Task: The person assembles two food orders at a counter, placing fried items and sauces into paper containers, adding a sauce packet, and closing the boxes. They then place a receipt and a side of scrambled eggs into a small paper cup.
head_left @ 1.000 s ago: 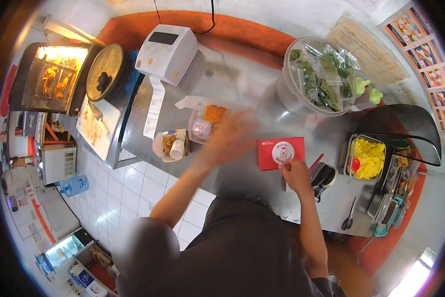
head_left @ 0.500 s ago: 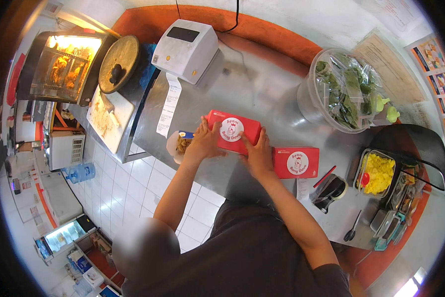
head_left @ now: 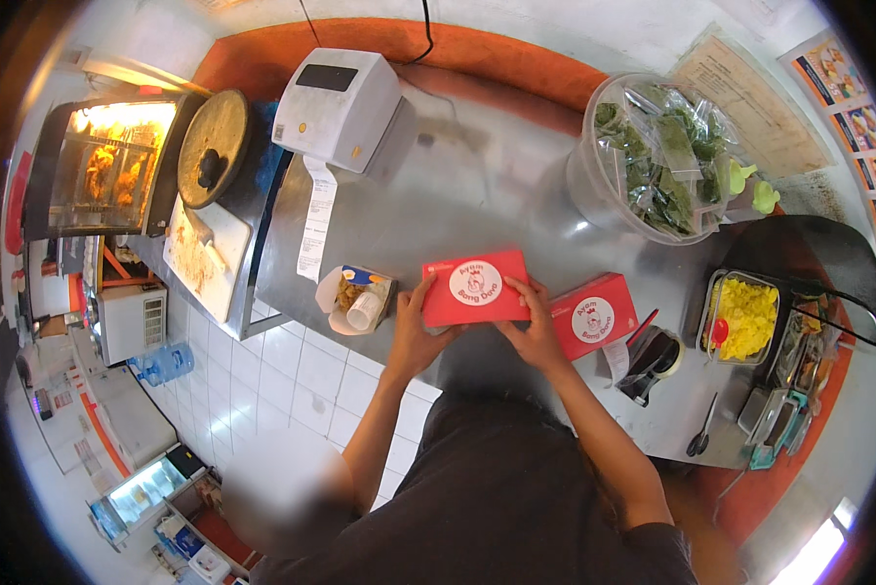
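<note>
i see both hands on one flat red cardboard box with a round white label (head_left: 475, 288), just left of the middle of the frame. the left hand (head_left: 414, 331) clasps its left end, thumb up along the side, and the right hand (head_left: 536, 327) grips its lower right corner with fingers curled over the edge. holding it at opposite ends like this seems to keep the box level and square above the grey steel bench (head_left: 477, 185); whether it rests on the bench or is lifted just off it i cannot tell.

just to the right, touching or nearly touching the right hand, lies a second red cardboard box with the same round label (head_left: 594, 314), turned at an angle on the bench. left of the held box sits a small open carton with white paper cups and something fried in it (head_left: 358, 297).

in the upper right stands a large clear round plastic tub packed with small bags of green leaves (head_left: 653, 156). at the right edge a rectangular steel tray holds yellow food with a red piece on it (head_left: 745, 314). at top centre a white receipt printer (head_left: 336, 107) trails a long paper slip (head_left: 316, 222) down over the bench edge. at upper left a glass warming cabinet (head_left: 106, 171) glows over browned fried pieces.
</note>
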